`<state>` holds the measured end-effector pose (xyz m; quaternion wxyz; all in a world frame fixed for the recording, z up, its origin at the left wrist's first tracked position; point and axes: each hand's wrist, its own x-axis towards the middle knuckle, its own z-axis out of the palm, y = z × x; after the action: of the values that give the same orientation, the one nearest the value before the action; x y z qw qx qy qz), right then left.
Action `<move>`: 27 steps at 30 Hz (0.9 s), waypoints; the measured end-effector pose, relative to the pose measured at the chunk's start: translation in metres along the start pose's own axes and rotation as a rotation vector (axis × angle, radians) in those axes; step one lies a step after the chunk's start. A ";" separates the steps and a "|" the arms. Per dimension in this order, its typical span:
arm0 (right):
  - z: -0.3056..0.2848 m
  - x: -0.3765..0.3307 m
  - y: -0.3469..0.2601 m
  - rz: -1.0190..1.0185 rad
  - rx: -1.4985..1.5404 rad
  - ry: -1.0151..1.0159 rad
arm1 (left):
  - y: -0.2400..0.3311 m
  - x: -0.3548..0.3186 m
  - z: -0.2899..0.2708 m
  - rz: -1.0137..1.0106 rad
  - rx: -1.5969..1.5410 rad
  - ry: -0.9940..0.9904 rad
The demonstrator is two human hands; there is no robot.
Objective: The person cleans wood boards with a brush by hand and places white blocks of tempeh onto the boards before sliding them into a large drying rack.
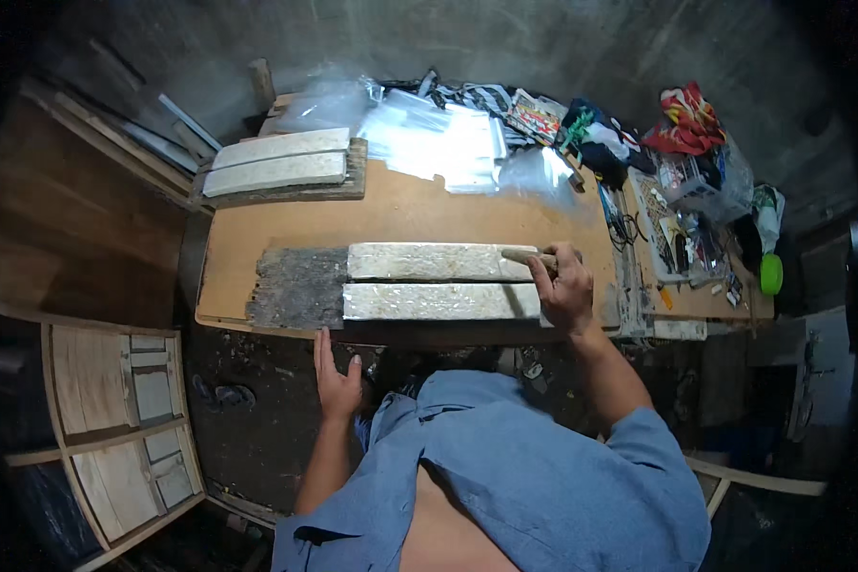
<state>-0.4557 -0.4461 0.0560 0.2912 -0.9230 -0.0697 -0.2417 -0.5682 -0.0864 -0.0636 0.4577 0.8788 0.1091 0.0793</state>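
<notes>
Two long white slabs lie side by side on a weathered grey board (298,286) at the table's front edge. The far slab (419,260) and the near slab (429,301) have a glossy, bumpy surface like clear plastic film. My right hand (567,291) is closed around a short tan stick (522,255), which points left over the right end of the far slab. The stick's other end is hidden in my fingers. My left hand (336,386) has its fingers stretched out, with the fingertips at the board's front edge, below its bare grey part; it holds nothing.
Two more white slabs (276,160) rest on another board (356,181) at the table's back left. Clear plastic sheets (429,143) and cloths lie along the back. A tray of small tools (682,243) and a green lid (771,274) are at right. Wooden frames (124,429) stand left.
</notes>
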 end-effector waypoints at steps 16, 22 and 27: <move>0.079 0.028 -0.071 -0.313 0.120 -0.246 | -0.009 -0.014 -0.021 -0.041 0.068 0.048; 0.096 0.036 -0.090 -0.266 0.184 -0.265 | -0.015 -0.018 -0.028 -0.066 0.036 0.068; 0.112 0.040 -0.107 -0.412 0.214 -0.178 | -0.013 -0.021 -0.030 -0.083 0.062 0.050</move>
<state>-0.4042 -0.2947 0.0491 0.3247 -0.8708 -0.3071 -0.2049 -0.5977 -0.0608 -0.0582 0.4303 0.8850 0.1592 0.0790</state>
